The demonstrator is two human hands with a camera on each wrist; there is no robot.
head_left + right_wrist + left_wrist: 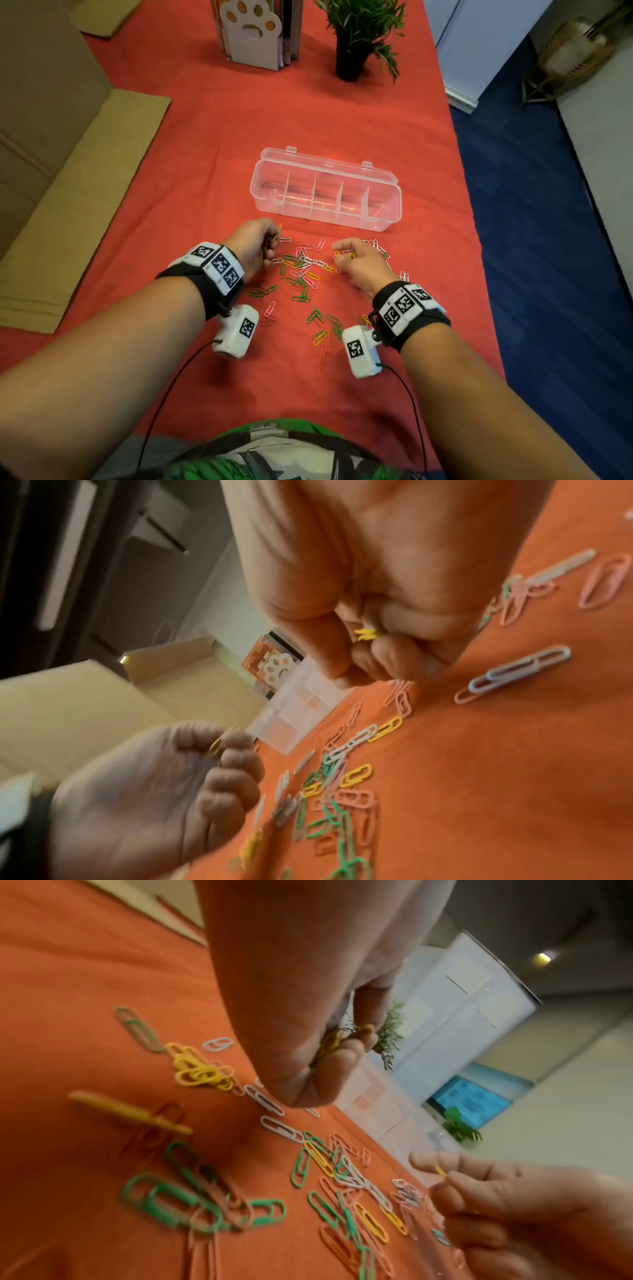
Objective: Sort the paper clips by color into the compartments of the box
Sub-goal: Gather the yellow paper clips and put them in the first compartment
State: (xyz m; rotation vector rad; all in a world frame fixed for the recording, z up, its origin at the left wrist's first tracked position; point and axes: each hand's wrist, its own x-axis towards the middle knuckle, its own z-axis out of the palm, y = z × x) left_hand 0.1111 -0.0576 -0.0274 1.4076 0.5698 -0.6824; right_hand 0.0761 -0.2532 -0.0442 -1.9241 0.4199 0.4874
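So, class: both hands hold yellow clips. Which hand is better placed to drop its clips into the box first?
Probably the left hand: it grips a fuller bunch of yellow clips, while the right hand pinches only a few. Both sit similarly near the empty box.

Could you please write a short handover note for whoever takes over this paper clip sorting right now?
Left hand grips a bunch of yellow paper clips. Right hand pinches yellow clips too. The clear compartment box stands open beyond the pile, every compartment empty. Green, pink, white and yellow clips lie mixed on the red tablecloth. Nothing sorted yet; all colours remain.
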